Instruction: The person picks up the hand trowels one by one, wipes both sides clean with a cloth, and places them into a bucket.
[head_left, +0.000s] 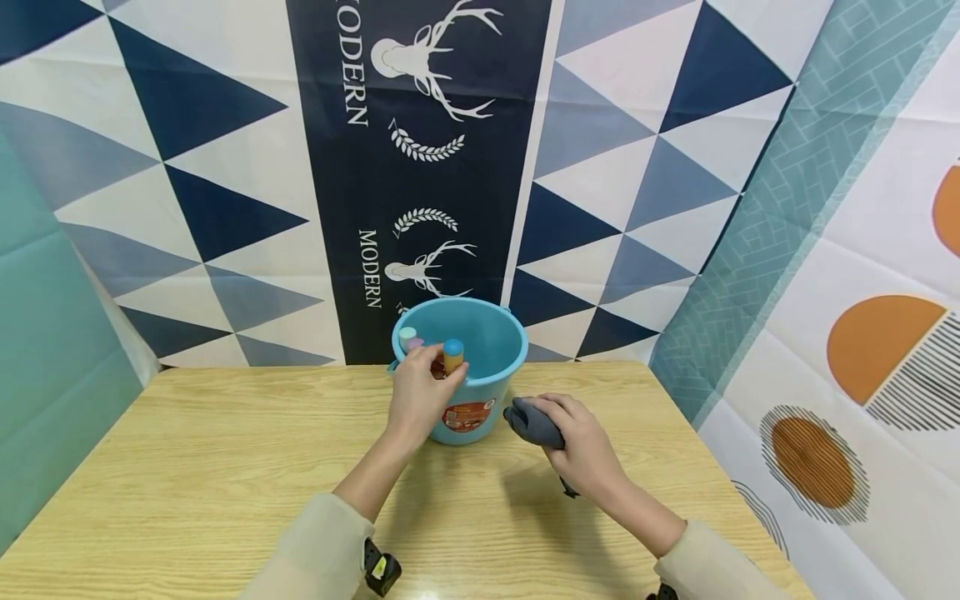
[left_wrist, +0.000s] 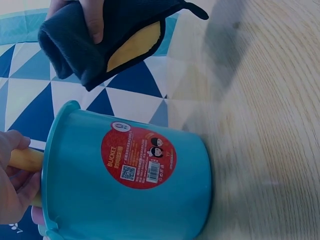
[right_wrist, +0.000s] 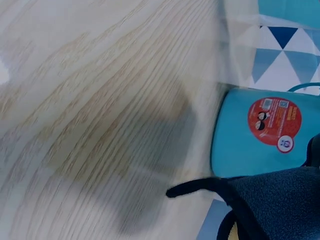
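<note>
My left hand point(head_left: 420, 392) is at the near rim of a light blue bucket point(head_left: 480, 392) and pinches a wooden peg-like piece with a rounded blue top point(head_left: 453, 348). In the left wrist view its yellowish wooden body point(left_wrist: 26, 160) shows between the fingers. A piece with a mint-green top point(head_left: 407, 333) and a purple-topped one point(head_left: 415, 342) poke up at the bucket's left rim. My right hand point(head_left: 581, 442) grips a folded dark grey-blue cleaning cloth point(head_left: 536, 423) above the table, right of the bucket. The cloth's yellow underside point(left_wrist: 135, 47) and black hanging loop point(right_wrist: 192, 187) show in the wrist views.
The bucket stands upright near the far edge of a light wooden table point(head_left: 225, 467), its red label point(head_left: 467, 417) facing me. Behind the table hangs a patterned cloth backdrop point(head_left: 420, 183), with more fabric on the left and right sides.
</note>
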